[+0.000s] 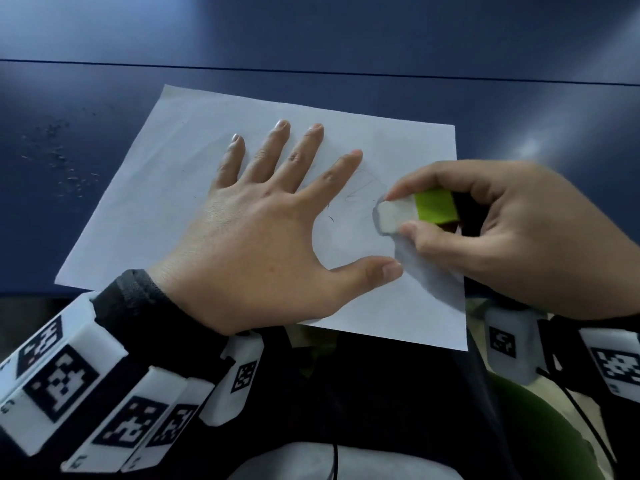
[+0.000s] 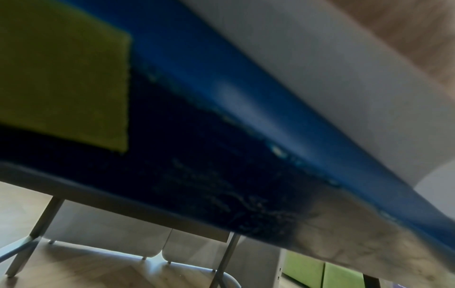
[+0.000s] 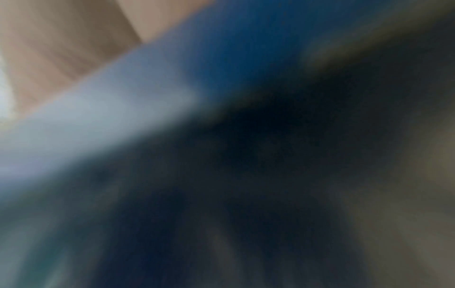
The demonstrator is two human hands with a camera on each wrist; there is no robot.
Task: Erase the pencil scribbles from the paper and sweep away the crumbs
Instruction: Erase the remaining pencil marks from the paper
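Marker-tagged wrist bands (image 1: 62,386) fill the near edge of the head view as a person works at a blue table (image 1: 346,36). Beyond them the left hand (image 1: 263,230) lies flat on the paper (image 1: 156,188), fingers spread wide, pinning the sheet. Just off its thumb and forefinger, the right hand (image 1: 512,237) pinches a white eraser (image 1: 396,214) in a green sleeve between thumb and fingertip, its long axis running back toward the right palm, its worn end on the sheet. Faint pencil scribbles (image 1: 349,197) lie between the eraser tip and the left forefinger, so the next strokes likely run leftward, toward that finger. Crumbs (image 1: 65,157) dot the table well off beyond the left little finger.

From the left wrist, only the table edge (image 2: 221,93) and the paper above it show; no fingers.

From the right wrist, everything is blurred; the grip cannot be told there.
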